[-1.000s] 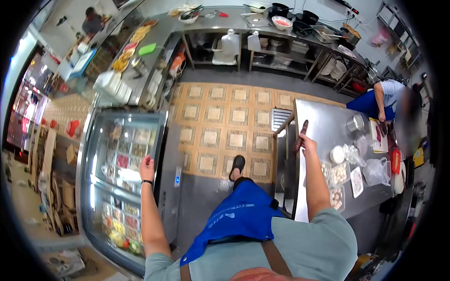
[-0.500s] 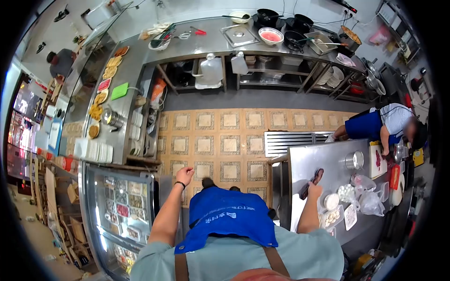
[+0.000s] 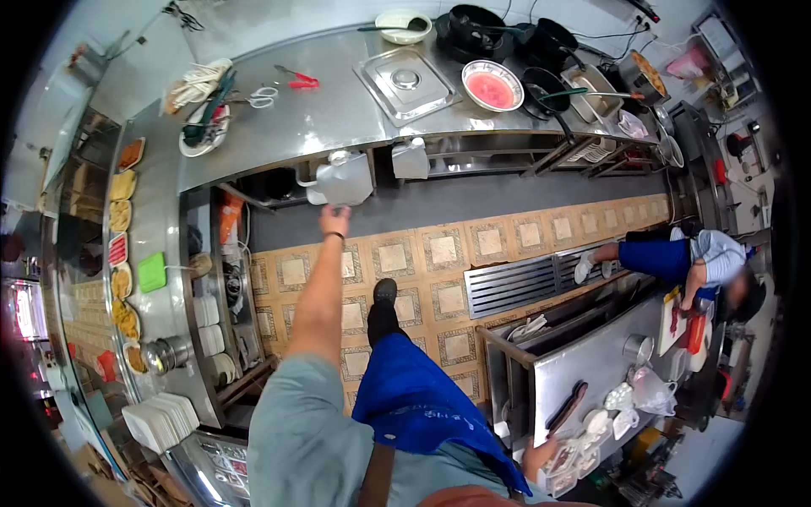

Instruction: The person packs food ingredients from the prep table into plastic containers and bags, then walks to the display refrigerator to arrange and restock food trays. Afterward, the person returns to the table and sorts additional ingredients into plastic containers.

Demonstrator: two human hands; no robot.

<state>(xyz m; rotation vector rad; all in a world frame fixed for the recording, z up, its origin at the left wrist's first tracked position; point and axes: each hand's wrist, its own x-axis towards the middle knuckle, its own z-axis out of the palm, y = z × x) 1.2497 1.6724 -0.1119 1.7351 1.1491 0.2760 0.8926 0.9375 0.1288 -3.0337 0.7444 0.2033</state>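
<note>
- Well, in the lower left of the frame, white plates [image 3: 160, 422] sit stacked at the counter's end, with a green board [image 3: 152, 272] above them.
- Left of centre, the left hand [image 3: 335, 221] reaches out in front of a white jug [image 3: 344, 179] — its fingers are too small to tell whether they are apart or together.
- At the lower right, the right hand [image 3: 538, 456] is clamped on the lower end of a dark, long item [image 3: 568, 407], which slants over the steel table [image 3: 553, 372] — food tubs [image 3: 562, 465] are just beside.
- Toward the right edge, another person [image 3: 714, 262] leans over a cutting board [image 3: 672, 325].
</note>
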